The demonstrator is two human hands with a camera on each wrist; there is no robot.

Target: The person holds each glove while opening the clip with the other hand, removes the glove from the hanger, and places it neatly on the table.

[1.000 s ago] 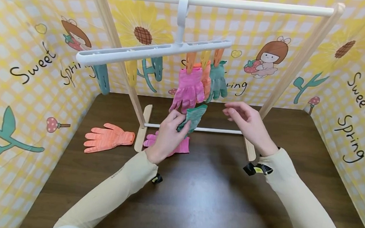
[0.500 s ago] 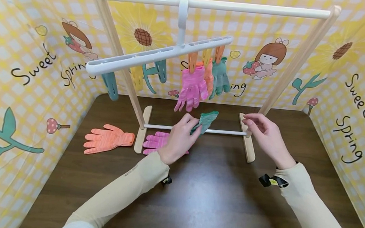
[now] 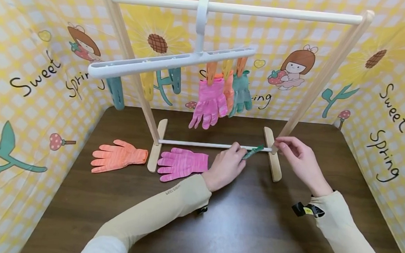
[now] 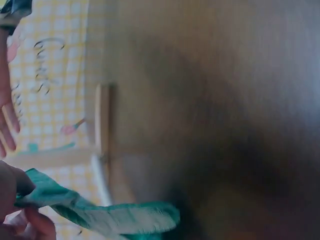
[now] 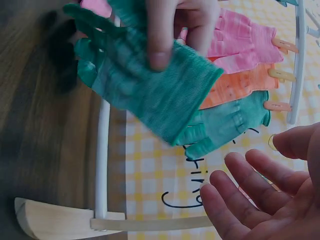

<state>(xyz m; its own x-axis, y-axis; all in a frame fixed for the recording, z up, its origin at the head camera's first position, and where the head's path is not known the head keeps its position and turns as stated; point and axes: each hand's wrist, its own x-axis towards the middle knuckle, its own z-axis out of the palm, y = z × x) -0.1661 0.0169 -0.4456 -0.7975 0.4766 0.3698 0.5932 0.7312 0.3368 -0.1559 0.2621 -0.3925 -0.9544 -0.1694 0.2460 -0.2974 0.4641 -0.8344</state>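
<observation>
My left hand (image 3: 226, 165) pinches a green knit glove (image 5: 145, 85) between thumb and fingers, low over the table. In the head view only the glove's cuff shows past the fingers; the right wrist view shows its cuff and dangling fingers. My right hand (image 3: 299, 158) is beside the rack's right post, fingers relaxed and holding nothing. A pink glove (image 3: 182, 164) lies flat on the table left of my left hand, and an orange glove (image 3: 117, 157) lies farther left. Pink (image 3: 209, 99), orange (image 3: 227, 91) and green (image 3: 241, 92) gloves hang from clothespins on the hanger's right half.
A wooden rack with a white top bar (image 3: 267, 11) carries the grey hanger (image 3: 150, 62), which tilts down to the left. Blue (image 3: 116, 93) and yellow (image 3: 148, 85) clothespins hang unloaded on its left half. Patterned cloth walls (image 3: 393, 124) enclose the dark table (image 3: 234, 230).
My left hand has carried the green glove to the right and lower, uncovering the pink glove on the table. My right hand has moved right, away from the hanging gloves.
</observation>
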